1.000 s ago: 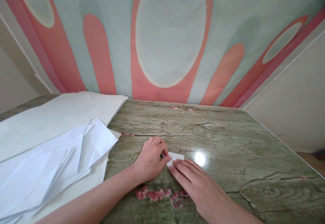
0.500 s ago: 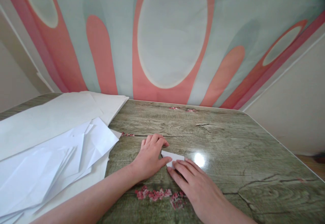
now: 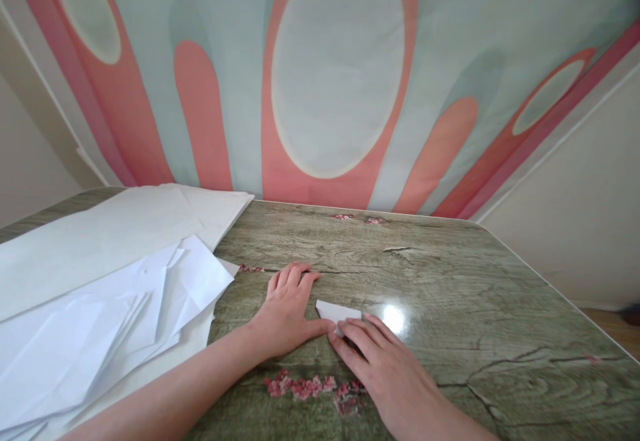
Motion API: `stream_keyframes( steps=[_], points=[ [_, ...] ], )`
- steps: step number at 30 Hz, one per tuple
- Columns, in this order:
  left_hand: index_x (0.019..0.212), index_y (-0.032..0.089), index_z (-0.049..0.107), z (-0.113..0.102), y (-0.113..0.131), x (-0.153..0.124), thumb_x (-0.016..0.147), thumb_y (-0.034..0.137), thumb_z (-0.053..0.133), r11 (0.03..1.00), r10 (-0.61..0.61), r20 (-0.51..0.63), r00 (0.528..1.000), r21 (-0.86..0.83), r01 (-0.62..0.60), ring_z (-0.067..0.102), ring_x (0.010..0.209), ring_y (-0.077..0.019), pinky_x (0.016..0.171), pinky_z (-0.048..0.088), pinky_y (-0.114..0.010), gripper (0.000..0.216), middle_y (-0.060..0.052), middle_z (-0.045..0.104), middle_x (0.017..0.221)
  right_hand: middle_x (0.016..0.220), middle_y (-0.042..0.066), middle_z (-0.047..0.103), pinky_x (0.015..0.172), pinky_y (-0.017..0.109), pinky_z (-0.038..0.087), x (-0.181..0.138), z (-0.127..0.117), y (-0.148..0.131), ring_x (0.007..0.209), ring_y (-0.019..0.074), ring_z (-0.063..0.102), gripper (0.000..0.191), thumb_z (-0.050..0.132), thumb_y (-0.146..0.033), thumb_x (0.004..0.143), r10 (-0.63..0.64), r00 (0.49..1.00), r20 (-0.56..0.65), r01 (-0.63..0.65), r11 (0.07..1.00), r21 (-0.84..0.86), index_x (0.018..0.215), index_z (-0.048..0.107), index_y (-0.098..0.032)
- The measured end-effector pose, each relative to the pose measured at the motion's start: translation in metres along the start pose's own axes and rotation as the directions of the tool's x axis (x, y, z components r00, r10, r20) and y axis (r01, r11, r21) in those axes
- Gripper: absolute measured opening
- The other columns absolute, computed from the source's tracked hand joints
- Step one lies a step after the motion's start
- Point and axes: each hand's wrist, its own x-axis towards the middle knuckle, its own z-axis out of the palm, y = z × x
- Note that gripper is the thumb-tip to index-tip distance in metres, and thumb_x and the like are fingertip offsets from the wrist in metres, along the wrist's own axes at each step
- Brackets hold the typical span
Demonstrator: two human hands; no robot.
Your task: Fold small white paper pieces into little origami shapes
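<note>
A small piece of folded white paper (image 3: 336,310) lies on the wood-patterned table, its long straight edge facing away from me. My left hand (image 3: 289,307) is at its left with the fingers spread above the tabletop; only the thumb tip touches the paper's near left part. From the right, my right hand (image 3: 383,354) grips the paper, with its fingertips on top and its thumb at the near edge. The right fingers cover the paper's right and near portions, so its full shape is hidden.
Loose creased white sheets (image 3: 115,327) lie on a larger stack of white paper (image 3: 150,221) at the left. The table (image 3: 450,274) has a printed wood and pink flower pattern. A coloured patterned backdrop (image 3: 240,94) stands behind its far edge.
My left hand has shifted slightly left, its fingers moving away from the paper and its thumb stretching out along the near side. The right hand and the paper stay nearly in place.
</note>
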Motion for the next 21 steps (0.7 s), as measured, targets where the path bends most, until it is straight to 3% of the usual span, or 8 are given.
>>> stream_keyframes(
  steps=[7,14,18,21],
  points=[
    [0.123,0.022,0.046,0.001,-0.012,0.012,0.056,0.061,0.071,0.999,-0.042,-0.045,0.998,0.016,0.043,0.033,0.123,-0.034,0.103,0.02,-0.051,0.082,-0.011,0.045,0.128,0.118,0.008,0.06,0.101,0.045,0.042,0.0,-0.002,-0.001,0.111,0.0222,0.053,0.039,0.047,-0.008,0.088,0.004,1.0,-0.012,-0.004,1.0,0.014,0.126,0.053,-0.019],
    [0.123,0.022,0.048,0.001,-0.016,0.016,0.062,0.059,0.071,0.999,-0.043,-0.068,0.997,0.025,0.045,0.032,0.124,-0.0346,0.102,0.022,-0.052,0.074,-0.011,0.045,0.128,0.118,0.008,0.06,0.101,0.044,0.042,0.0,-0.003,-0.001,0.111,0.022,0.053,0.039,0.045,-0.006,0.089,-0.004,1.0,-0.018,0.004,1.0,-0.018,0.124,0.054,-0.019],
    [0.119,0.022,0.051,-0.001,-0.013,0.012,0.071,0.048,0.069,1.0,-0.015,-0.092,0.996,0.011,0.016,0.035,0.123,-0.0313,0.101,0.026,-0.047,0.057,-0.009,0.048,0.126,0.119,0.009,0.06,0.1,0.044,0.044,0.0,-0.004,-0.001,0.112,0.0225,0.053,0.04,0.046,-0.006,0.088,-0.013,1.0,-0.01,0.013,1.0,-0.011,0.125,0.053,-0.017],
    [0.112,0.023,0.055,-0.003,-0.008,0.007,0.081,0.032,0.064,0.995,0.069,-0.146,0.987,-0.059,-0.078,0.043,0.116,-0.0255,0.1,0.031,-0.04,0.034,-0.006,0.054,0.118,0.12,0.01,0.06,0.1,0.045,0.043,-0.001,-0.002,0.0,0.112,0.0233,0.053,0.04,0.047,-0.007,0.087,-0.026,1.0,-0.01,0.026,1.0,0.016,0.126,0.052,-0.016]
  ],
)
